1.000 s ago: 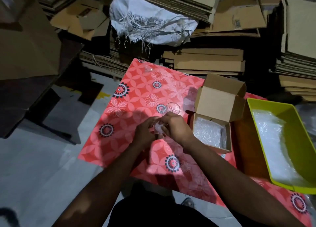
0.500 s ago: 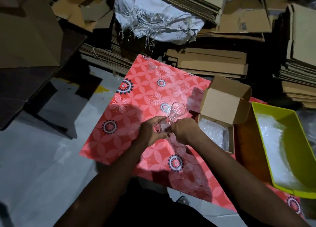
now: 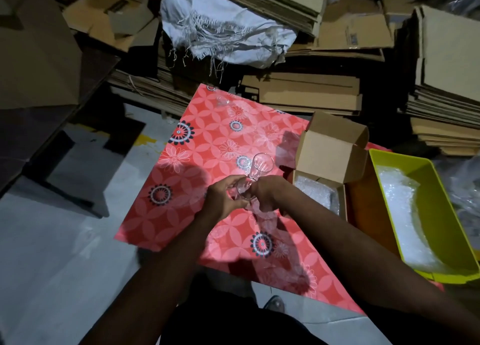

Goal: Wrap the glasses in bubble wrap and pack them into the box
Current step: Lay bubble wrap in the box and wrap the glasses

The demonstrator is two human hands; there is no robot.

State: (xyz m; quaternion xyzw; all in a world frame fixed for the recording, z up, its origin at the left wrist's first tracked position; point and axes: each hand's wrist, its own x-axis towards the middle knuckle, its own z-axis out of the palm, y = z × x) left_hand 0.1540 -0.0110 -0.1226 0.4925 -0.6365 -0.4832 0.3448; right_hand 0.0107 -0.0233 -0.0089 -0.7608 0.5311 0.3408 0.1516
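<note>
Both hands meet over the middle of the desk. Our left hand (image 3: 224,198) curls round a clear glass (image 3: 243,191), fingers wrapped on its wall. Our right hand (image 3: 268,194) is closed on the bubble wrap (image 3: 262,213) at the same glass; a crumpled tail of wrap trails from under it onto the desk. A second glass (image 3: 261,165) stands just beyond the hands, unwrapped, tilt hard to judge.

Small cardboard box (image 3: 328,160) sits just right of the hands, lid flaps up, a wad of bubble wrap lying in its base. Further right, a yellow-green tray (image 3: 439,230) holds a long sheet of bubble wrap.

Desk (image 3: 197,168) is covered in a red-pink sheet with a white petal lattice and dark ringed flower medallions; its near-left corner overhangs grey concrete floor (image 3: 52,253) with a yellow paint mark.

Room is dim. Flattened cardboard stacks (image 3: 306,95) line the far side and right edge, a frayed white woven sack (image 3: 223,35) slumped over them. A large brown carton (image 3: 33,58) is at far left.

Writing: one carton behind has a printed label, too small to read. No brand legible.
</note>
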